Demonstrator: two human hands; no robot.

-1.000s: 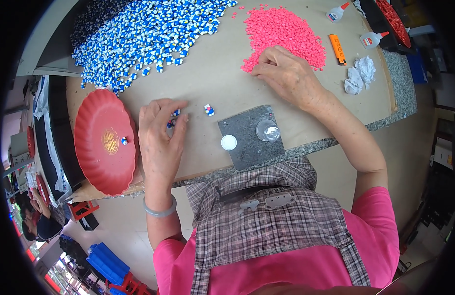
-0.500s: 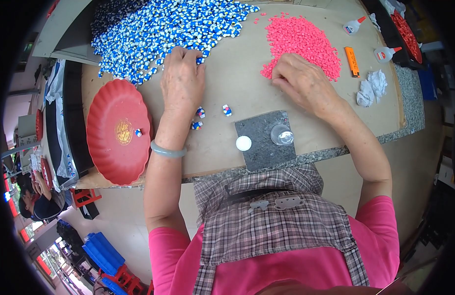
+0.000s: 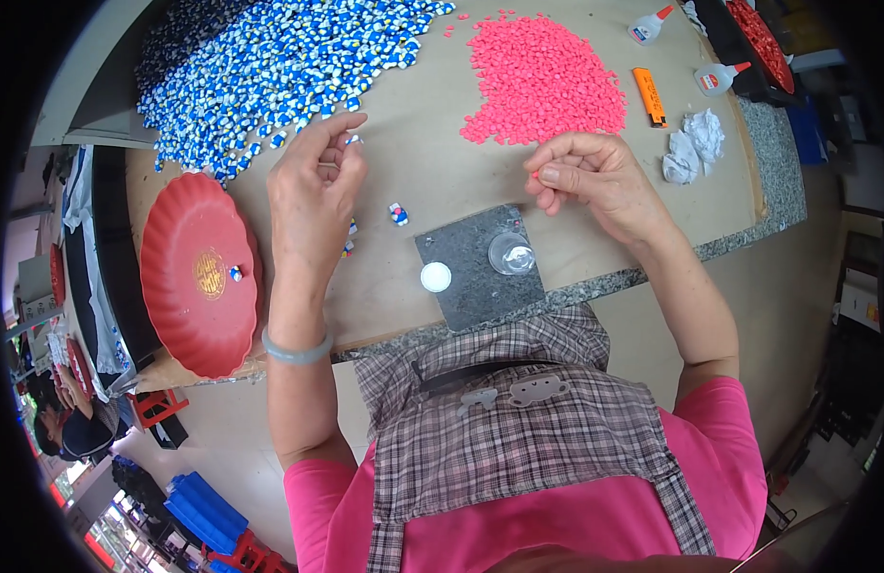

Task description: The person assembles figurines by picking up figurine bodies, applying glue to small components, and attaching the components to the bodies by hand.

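Observation:
My left hand (image 3: 313, 181), a bangle on its wrist, is closed in a pinch on a small blue-and-white piece (image 3: 354, 139). It hovers by the near edge of a large heap of such pieces (image 3: 298, 72). My right hand (image 3: 599, 181) pinches a tiny pink piece (image 3: 535, 176) between thumb and fingertips, just in front of the pink heap (image 3: 547, 81). A blue-and-white piece with a pink spot (image 3: 398, 214) lies between my hands. More pieces (image 3: 349, 244) are partly hidden beside my left forearm. One piece (image 3: 235, 273) sits in the red scalloped tray (image 3: 179, 296).
A dark slab (image 3: 461, 304) at the table's near edge carries a white disc (image 3: 435, 277) and a small transparent cup (image 3: 511, 254). To the right are two glue bottles (image 3: 644, 29), a flat orange item (image 3: 649, 97) and crumpled tissue (image 3: 695, 148). Another person (image 3: 84, 425) is far left.
My left hand has drawn back from the blue-and-white heap with a piece in its fingers. My right hand has left the pink heap, turned, and come nearer with a pink piece.

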